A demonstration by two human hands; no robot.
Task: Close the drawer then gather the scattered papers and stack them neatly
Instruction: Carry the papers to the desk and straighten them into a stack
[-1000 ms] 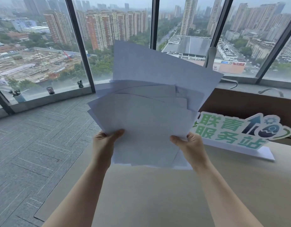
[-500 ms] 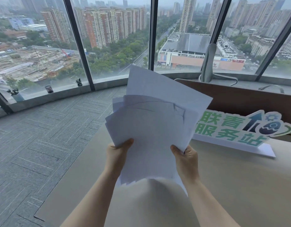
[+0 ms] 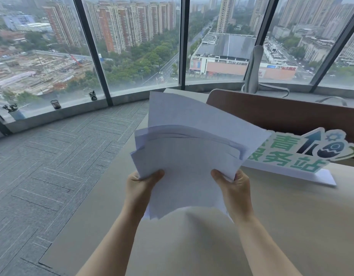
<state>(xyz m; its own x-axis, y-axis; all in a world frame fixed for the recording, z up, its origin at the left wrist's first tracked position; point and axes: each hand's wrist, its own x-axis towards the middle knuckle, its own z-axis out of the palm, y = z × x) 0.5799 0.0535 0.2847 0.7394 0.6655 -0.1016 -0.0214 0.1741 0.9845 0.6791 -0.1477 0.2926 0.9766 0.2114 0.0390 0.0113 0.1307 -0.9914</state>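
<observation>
White sheets of paper (image 3: 188,156) form a loose, uneven bundle held above the beige tabletop (image 3: 291,226), near its left edge. The left hand (image 3: 139,189) is clamped on the bundle's lower left side, thumb across the front sheet; the right hand (image 3: 234,188) is clamped on the lower right side in the same way. The sheets fan out at the top, their corners out of line, and the rear sheet rises well above the others. The bundle's ragged lower edge hangs just over the tabletop; whether it touches is unclear. Toward the right edge a green-lettered sign (image 3: 299,154) stands on a white base, partly hidden behind the paper. A brown divider panel (image 3: 281,114) runs along the far edge.
</observation>
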